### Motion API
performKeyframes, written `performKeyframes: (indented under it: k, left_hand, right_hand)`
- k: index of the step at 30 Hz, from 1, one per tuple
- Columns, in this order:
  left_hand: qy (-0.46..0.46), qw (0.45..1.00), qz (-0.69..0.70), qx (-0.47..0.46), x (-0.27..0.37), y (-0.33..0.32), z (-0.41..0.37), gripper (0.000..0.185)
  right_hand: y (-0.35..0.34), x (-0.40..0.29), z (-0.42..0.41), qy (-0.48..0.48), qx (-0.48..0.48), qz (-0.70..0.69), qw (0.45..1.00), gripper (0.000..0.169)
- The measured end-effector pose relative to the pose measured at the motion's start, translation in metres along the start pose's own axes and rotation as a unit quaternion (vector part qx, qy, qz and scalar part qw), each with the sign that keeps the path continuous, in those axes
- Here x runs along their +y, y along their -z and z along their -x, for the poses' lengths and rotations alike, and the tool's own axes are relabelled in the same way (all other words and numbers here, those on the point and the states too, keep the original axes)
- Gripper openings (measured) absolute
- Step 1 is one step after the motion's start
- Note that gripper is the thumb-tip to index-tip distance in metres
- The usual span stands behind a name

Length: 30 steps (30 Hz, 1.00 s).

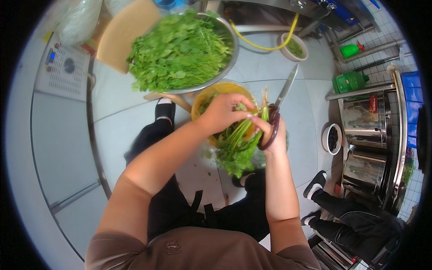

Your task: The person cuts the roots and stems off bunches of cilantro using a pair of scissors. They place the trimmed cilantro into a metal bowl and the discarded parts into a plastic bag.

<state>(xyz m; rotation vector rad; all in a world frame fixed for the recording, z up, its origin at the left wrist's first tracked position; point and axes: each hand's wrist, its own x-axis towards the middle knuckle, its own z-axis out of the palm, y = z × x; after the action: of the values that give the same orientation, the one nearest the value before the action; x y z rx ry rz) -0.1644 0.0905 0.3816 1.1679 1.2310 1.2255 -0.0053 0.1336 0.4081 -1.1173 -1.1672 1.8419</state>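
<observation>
My right hand (275, 135) holds a small bunch of cilantro (238, 148), its pale root ends up and its leaves hanging down. The same hand carries scissors with dark red handles (272, 138), a loop around the thumb side and the blades pointing up and away. Close by, my left hand (221, 111) has its fingers bent, the tips at the stems beside my right thumb; whether it pinches a stem is unclear. Beneath both hands stands a yellow, plastic-lined bucket (199, 104) with some greens inside. Beyond it, a large metal bowl (233, 57) is heaped with cilantro (182, 54).
A tan chair-like panel (125, 33) stands behind the bowl. On the tiled floor are a yellow hose (260, 48), a white bowl of greens (295, 47) and a white tub of dark pieces (332, 139). Another person's legs (341, 212) are at right, near steel pots (366, 125).
</observation>
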Motion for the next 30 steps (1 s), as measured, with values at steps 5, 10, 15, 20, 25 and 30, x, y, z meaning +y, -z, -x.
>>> performKeyframes:
  k: [5, 10, 15, 20, 25, 30]
  left_hand:
    - [0.042, 0.998, -0.049, -0.016, 0.012, 0.003, 0.003, 0.013]
    - [0.018, 0.999, 0.018, 0.045, -0.006, 0.002, -0.002, 0.011]
    - [-0.003, 0.989, -0.015, 0.15, -0.029, 0.025, -0.015, 0.019]
    - [0.047, 0.967, -0.236, 0.079, -0.029, 0.016, -0.006, 0.045]
    - [0.299, 0.915, -0.21, -0.172, -0.032, -0.001, 0.002, 0.064]
    - [0.288, 0.936, -0.094, -0.18, -0.058, -0.021, 0.007, 0.064]
  right_hand:
    - [-0.001, -0.005, 0.003, -0.013, -0.007, 0.023, 1.0, 0.025]
    - [0.004, -0.003, 0.005, -0.023, -0.035, 0.035, 0.998, 0.028]
    - [0.011, -0.007, 0.008, -0.034, -0.033, 0.042, 0.998, 0.027]
    - [0.035, -0.011, 0.001, -0.006, -0.035, -0.107, 0.994, 0.026]
    - [0.064, -0.008, -0.004, -0.022, -0.085, -0.29, 0.953, 0.023]
    - [0.078, -0.016, -0.003, -0.022, -0.318, -0.409, 0.855, 0.028]
